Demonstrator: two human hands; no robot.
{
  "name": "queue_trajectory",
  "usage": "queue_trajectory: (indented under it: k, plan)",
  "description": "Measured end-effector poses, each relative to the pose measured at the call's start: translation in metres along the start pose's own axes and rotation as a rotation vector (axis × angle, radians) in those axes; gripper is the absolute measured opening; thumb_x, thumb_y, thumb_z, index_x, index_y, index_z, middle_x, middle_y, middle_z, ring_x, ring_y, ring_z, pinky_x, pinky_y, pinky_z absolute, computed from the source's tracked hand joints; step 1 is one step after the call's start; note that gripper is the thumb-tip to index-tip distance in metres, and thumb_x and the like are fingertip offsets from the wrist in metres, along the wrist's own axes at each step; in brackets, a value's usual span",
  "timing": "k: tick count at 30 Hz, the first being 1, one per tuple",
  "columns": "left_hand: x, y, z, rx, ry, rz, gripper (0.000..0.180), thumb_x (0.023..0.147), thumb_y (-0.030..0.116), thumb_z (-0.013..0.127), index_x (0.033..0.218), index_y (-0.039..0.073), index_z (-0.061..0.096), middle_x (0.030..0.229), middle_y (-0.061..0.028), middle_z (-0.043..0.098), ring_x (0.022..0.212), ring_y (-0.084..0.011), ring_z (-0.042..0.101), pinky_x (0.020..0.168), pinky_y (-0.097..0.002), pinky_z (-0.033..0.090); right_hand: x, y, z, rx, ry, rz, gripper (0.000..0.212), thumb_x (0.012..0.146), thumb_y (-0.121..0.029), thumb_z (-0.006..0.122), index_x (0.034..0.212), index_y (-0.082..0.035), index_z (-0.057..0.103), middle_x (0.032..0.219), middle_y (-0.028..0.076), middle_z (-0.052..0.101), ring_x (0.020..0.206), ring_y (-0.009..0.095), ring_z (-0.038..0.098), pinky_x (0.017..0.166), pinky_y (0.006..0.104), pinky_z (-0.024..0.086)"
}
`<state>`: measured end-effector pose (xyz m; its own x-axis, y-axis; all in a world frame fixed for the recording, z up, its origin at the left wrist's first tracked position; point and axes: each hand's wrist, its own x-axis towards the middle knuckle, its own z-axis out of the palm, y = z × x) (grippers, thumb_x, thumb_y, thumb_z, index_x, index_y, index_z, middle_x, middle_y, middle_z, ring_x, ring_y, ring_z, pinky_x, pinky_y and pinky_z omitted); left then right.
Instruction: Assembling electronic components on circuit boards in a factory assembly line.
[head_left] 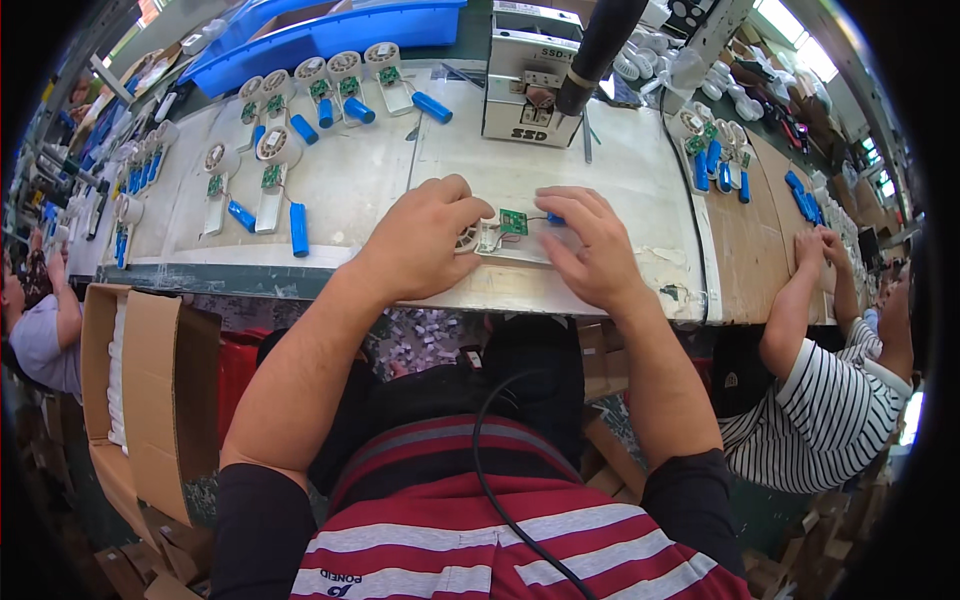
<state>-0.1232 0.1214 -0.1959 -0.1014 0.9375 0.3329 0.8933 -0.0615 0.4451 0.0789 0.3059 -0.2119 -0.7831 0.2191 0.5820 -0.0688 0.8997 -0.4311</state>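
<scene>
My left hand [425, 238] is curled over the round white head of a small handheld fan [467, 238], gripping it flat on the worktable near its front edge. A green circuit board [513, 222] with thin wires lies on the fan's open handle, between my hands. My right hand [598, 245] is bent beside it, fingertips on a blue battery cell [553, 219]. Most of that cell is hidden under the fingers, and so is much of the fan head under my left hand.
Several similar fans [270, 180] with blue cells lie at the left and back left. A blue bin [330, 40] and a grey metal machine [530, 75] stand behind. More fans [715, 150] lie at right. A cardboard box [150, 370] stands below left. A person in stripes [830, 410] sits at right.
</scene>
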Motion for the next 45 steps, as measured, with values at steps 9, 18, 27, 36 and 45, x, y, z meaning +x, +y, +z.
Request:
queue_trajectory:
  k: [9, 18, 27, 36, 45]
  plan:
    - [0.008, -0.004, 0.006, -0.095, -0.039, -0.034, 0.038, 0.083, 0.017, 0.082, 0.118, 0.005, 0.074, 0.102, -0.012, 0.069, 0.099, -0.0329, 0.067, 0.09, -0.0435, 0.055, 0.006, -0.01, 0.015, 0.124, -0.076, 0.074, 0.028, 0.087, -0.011, 0.081, 0.114, -0.004, 0.076, 0.114, 0.013, 0.076, 0.11, 0.037, 0.068, 0.099, 0.0461, 0.054]
    - [0.008, 0.0, 0.017, -0.22, 0.029, -0.164, 0.026, 0.084, 0.018, 0.081, 0.107, 0.007, 0.082, 0.097, -0.0116, 0.069, 0.093, -0.0302, 0.068, 0.084, -0.0418, 0.055, -0.005, -0.017, 0.024, 0.192, 0.02, 0.047, 0.026, 0.087, -0.004, 0.081, 0.112, -0.004, 0.076, 0.111, 0.012, 0.075, 0.104, 0.035, 0.069, 0.092, 0.0438, 0.055]
    - [0.009, 0.004, 0.018, -0.124, 0.064, -0.195, 0.022, 0.085, 0.016, 0.081, 0.105, 0.007, 0.08, 0.094, -0.012, 0.067, 0.091, -0.0318, 0.066, 0.083, -0.0418, 0.054, -0.009, -0.02, 0.028, 0.187, -0.015, 0.062, 0.026, 0.088, -0.004, 0.079, 0.114, -0.005, 0.077, 0.114, 0.012, 0.075, 0.106, 0.034, 0.068, 0.094, 0.0444, 0.055]
    - [0.004, -0.002, 0.014, -0.152, -0.002, -0.093, 0.034, 0.083, 0.01, 0.082, 0.114, 0.005, 0.07, 0.105, -0.0139, 0.066, 0.096, -0.0334, 0.066, 0.087, -0.0432, 0.054, -0.002, -0.021, 0.031, 0.155, -0.046, 0.097, 0.026, 0.087, -0.005, 0.08, 0.113, -0.005, 0.078, 0.114, 0.012, 0.075, 0.11, 0.035, 0.068, 0.097, 0.0449, 0.055]
    - [0.004, -0.003, 0.013, -0.159, -0.001, -0.087, 0.033, 0.083, 0.01, 0.081, 0.114, 0.005, 0.07, 0.104, -0.0138, 0.066, 0.096, -0.0338, 0.065, 0.087, -0.0433, 0.054, 0.008, -0.027, 0.018, 0.077, -0.137, 0.079, 0.024, 0.087, -0.005, 0.079, 0.111, -0.005, 0.08, 0.111, 0.013, 0.075, 0.108, 0.036, 0.068, 0.096, 0.0447, 0.055]
